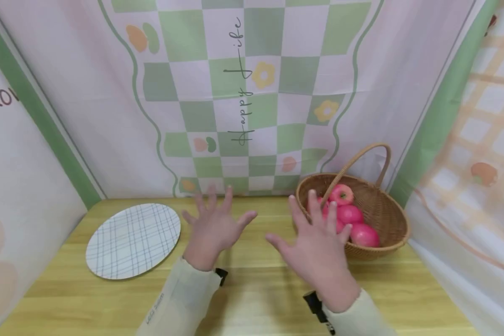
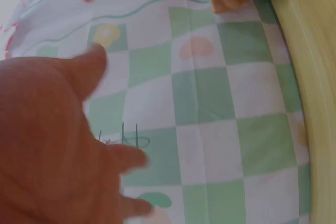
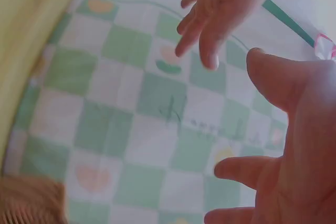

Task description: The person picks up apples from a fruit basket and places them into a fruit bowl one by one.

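Both hands are held out with their fingers spread, and neither holds anything. My left hand (image 1: pixel 215 228) is just right of an oval white plate (image 1: pixel 133 241) with a blue grid pattern. Over to the right, my right hand (image 1: pixel 319 249) overlaps the near left part of a brown wicker basket (image 1: pixel 392 224) in the head view; whether it touches the basket I cannot tell. Several pinkish-red apples (image 1: pixel 364 235) lie in the basket, some partly hidden behind the right fingers. In the right wrist view, the left hand (image 3: pixel 231 9) appears beyond the right hand (image 3: pixel 310 145).
A wooden table (image 1: pixel 243 298) carries the plate and basket. Behind it hangs a green-and-white checkered cloth (image 1: pixel 262 121) with lettering. Fabric walls close in the left and right sides. The basket's tall arched handle (image 1: pixel 353 161) rises above its rim.
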`<action>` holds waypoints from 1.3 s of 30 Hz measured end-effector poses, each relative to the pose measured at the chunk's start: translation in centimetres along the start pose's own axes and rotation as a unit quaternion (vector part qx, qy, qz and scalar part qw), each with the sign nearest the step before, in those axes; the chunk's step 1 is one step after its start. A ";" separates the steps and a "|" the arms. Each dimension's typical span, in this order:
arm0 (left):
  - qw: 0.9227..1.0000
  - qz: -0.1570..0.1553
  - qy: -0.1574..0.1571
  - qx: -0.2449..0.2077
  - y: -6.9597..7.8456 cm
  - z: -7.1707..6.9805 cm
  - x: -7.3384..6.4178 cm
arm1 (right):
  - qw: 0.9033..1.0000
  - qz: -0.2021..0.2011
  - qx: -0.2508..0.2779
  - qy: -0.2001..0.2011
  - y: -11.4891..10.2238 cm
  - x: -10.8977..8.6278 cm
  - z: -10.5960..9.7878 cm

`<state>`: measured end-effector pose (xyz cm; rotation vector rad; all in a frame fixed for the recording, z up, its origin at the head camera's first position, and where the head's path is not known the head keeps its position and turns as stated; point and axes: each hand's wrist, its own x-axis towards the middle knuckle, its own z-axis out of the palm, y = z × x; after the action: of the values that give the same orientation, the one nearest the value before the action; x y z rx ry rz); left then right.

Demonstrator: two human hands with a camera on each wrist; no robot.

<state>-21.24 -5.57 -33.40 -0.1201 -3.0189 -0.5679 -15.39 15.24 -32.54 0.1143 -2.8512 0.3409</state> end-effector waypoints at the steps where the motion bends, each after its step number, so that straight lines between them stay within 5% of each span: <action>1: 1.000 0.021 0.003 -0.012 0.2 -0.1 0.3 | 1.000 0.000 0.002 0.010 0.6 -0.2 -0.6; 5: 0.993 0.102 0.013 -0.058 1.2 -0.5 1.3 | 0.998 0.020 0.023 0.048 4.0 -0.3 -2.5; 10: 0.976 0.187 0.025 -0.111 2.7 -0.2 2.4 | 0.990 0.067 0.080 0.099 9.2 0.3 -3.9; 18: 0.933 0.280 -0.032 -0.222 5.8 2.9 4.8 | 0.973 0.145 0.169 0.053 16.2 0.7 -3.2; 23: 0.922 0.303 -0.059 -0.236 7.6 5.3 5.8 | 0.948 0.188 0.257 0.019 18.2 0.5 -1.3; 31: 0.909 0.309 -0.101 -0.260 9.6 8.0 6.5 | 0.870 0.260 0.418 0.019 19.4 0.7 0.3; 39: 0.910 0.311 -0.100 -0.254 10.1 10.0 6.6 | 0.856 0.263 0.445 0.033 20.4 0.8 1.3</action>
<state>-27.43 7.88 -38.51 -1.1704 -2.6649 -1.2824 -18.74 34.67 -38.09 -0.5000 -2.3530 1.6998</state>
